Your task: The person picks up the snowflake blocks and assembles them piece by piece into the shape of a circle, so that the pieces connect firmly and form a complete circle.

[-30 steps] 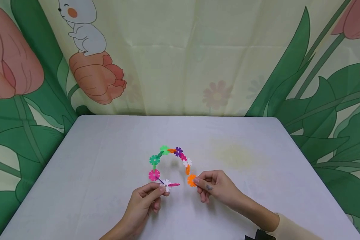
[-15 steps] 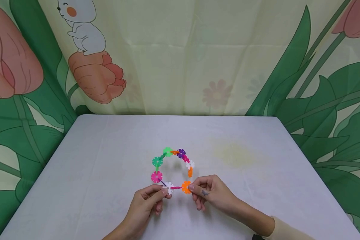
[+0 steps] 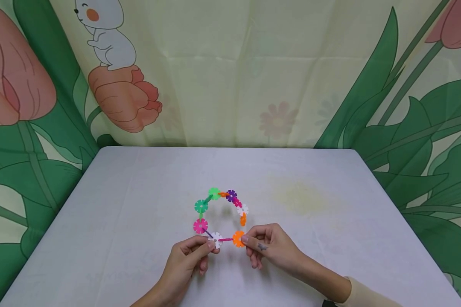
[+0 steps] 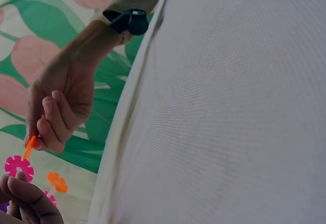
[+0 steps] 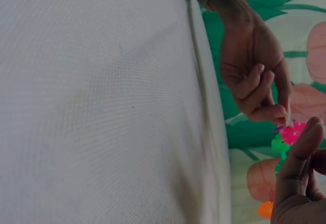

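A ring-shaped chain of colourful notched snowflake discs is held up over the table, some discs flat to the head view and others edge-on. My left hand point(image 3: 186, 258) pinches a white disc point(image 3: 217, 239) at the near left of the chain between thumb and finger. Opposite it, my right hand point(image 3: 272, 245) pinches an orange disc point(image 3: 237, 239). Between these two lies an edge-on pink disc point(image 3: 226, 239), meeting both. A narrow gap shows between the held orange disc and another orange disc point(image 3: 243, 219) above it. In the left wrist view a round pink disc point(image 4: 19, 168) faces the camera.
The table point(image 3: 130, 192) has a white cover with a faint yellowish stain point(image 3: 301, 198) right of the chain. Behind it hangs a curtain point(image 3: 215, 85) printed with tulips and a white animal. A dark band point(image 4: 127, 21) circles the right wrist.
My right hand has moved left and slightly nearer, bringing the orange disc to the pink disc's free end. The chain has shifted slightly right. Over the last half second almost nothing moves.
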### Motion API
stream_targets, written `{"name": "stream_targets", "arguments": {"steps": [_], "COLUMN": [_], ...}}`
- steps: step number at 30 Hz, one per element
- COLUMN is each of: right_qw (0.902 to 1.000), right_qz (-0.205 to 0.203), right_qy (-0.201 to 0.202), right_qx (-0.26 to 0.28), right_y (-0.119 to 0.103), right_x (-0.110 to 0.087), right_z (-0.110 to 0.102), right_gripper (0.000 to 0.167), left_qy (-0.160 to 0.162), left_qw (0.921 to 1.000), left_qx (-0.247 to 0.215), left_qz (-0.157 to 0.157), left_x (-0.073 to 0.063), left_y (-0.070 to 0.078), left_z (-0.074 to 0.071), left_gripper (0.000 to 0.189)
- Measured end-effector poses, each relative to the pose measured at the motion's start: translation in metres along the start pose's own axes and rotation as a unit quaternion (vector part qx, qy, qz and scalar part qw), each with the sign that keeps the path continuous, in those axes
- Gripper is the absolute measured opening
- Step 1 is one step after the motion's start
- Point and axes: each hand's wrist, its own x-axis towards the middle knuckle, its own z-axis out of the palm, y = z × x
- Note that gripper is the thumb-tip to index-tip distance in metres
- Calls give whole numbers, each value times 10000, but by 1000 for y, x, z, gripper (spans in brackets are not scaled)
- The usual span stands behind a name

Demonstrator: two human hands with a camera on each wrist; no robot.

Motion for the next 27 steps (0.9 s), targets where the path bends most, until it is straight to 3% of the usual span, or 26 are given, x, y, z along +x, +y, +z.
{"name": "stream_targets", "arguments": {"steps": [19, 27], "right_qw": [9994, 9995], "right_qz": [268, 227], "right_qy": [97, -78], "right_qx": [-200, -207], "right_y": [-2, 0], "right_x": [2, 0], "right_z": [7, 7], "right_gripper": [42, 42], "left_qy": [-39, -139], "left_qw": [9999, 9999], "left_qx": [29, -6], "left_qz": [115, 59], "left_x": [-1, 1], "left_y": [-4, -8], "left_z": [1, -1], "left_gripper": [26, 24]}}
